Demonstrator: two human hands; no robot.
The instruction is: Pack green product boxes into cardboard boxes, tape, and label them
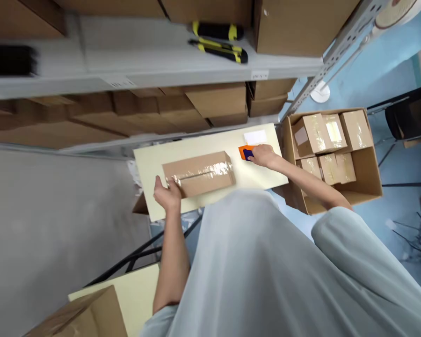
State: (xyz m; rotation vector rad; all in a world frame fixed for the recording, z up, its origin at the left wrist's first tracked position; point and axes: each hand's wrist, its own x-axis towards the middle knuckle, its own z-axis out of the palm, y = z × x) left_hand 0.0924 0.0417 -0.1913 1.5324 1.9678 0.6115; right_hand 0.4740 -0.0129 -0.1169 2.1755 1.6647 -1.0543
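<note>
A long brown cardboard box [199,174] lies on a cream-coloured board [150,161], clear tape running along its top. My left hand [167,194] is at the box's left end, thumb over the near corner and fingers along the end face. To the right of the box, my right hand [264,156] is closed around an orange and dark-blue handheld tool [244,152]; its exact kind is mostly hidden by the fingers. A white paper slip [255,137] lies on the board just beyond that hand.
A large open carton [370,161] holding several taped boxes stands at the right. Beyond the board rises a metal shelf [143,77] with cardboard boxes and black-and-yellow box cutters [219,49]. Another cardboard box [101,313] sits at lower left.
</note>
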